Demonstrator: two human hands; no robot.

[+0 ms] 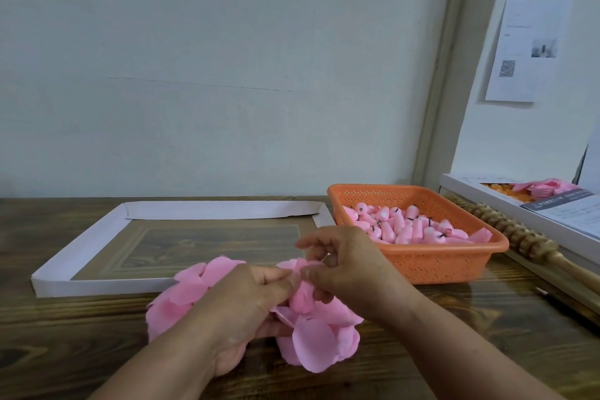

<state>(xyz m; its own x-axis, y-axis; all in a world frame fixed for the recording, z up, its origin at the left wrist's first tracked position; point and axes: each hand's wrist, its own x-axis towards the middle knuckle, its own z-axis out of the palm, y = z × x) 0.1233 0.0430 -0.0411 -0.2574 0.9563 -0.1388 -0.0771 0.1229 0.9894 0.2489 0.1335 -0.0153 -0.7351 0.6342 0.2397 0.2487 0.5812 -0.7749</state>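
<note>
Pink crepe paper is the work in hand: a small rolled pink paper bud [302,300] is held just above the near middle of the table, between two bare hands. The left hand [246,295] comes in from the lower left, its thumb and fingers curled to pinch the upper end of the bud. The right hand [344,266] meets it from the right with bent fingers, pinching the same upper end. A thin pale stick [324,258] shows between its fingertips. The two hands touch at the bud.

Under and around the hands lies a loose heap of rounded, crinkled pink paper petals [181,299], spread on the dark brown wooden table [487,334]. Some petals lie left of the left hand, and others lie below the right wrist.

Behind the heap, a shallow white cardboard tray [97,286] lies flat on the table.

Near the right hand, on its right, stands an orange perforated plastic basket [438,266]. It holds many finished pink buds [409,224] with short dark stems.

Further right, a ribbed wooden roller [506,230] lies beside a long white box [487,196] that holds orange and pink pieces. On the pale wall at upper right hangs a white paper sheet [532,42] with a square code printed on it.
</note>
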